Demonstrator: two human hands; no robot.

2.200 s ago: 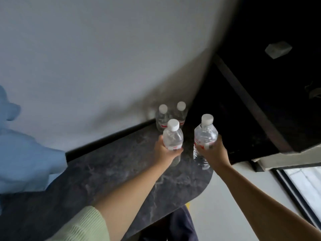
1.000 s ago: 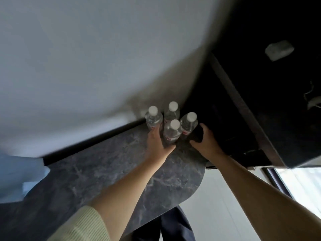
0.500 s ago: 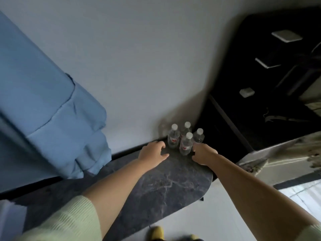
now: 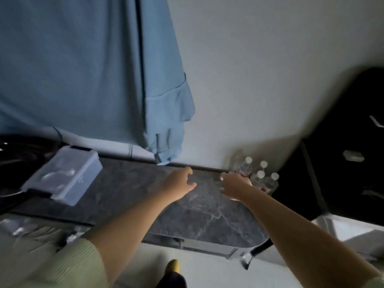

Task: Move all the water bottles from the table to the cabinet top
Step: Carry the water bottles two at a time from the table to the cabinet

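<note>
Four clear plastic water bottles with white caps stand clustered upright at the far right corner of the dark marbled cabinet top, against the pale wall. Both hands hover above that surface with nothing in either grip: the left hand has loosely spread fingers, and the right hand, just beside the bottles, is relaxed too. This batch looks delivered; I judge the next move is turning away to the tabletop for any bottles left, though none is visible. A translucent lidded plastic box sits to the left, a hanging blue cloth drapes above, neither blocking the bottles' corner.
</note>
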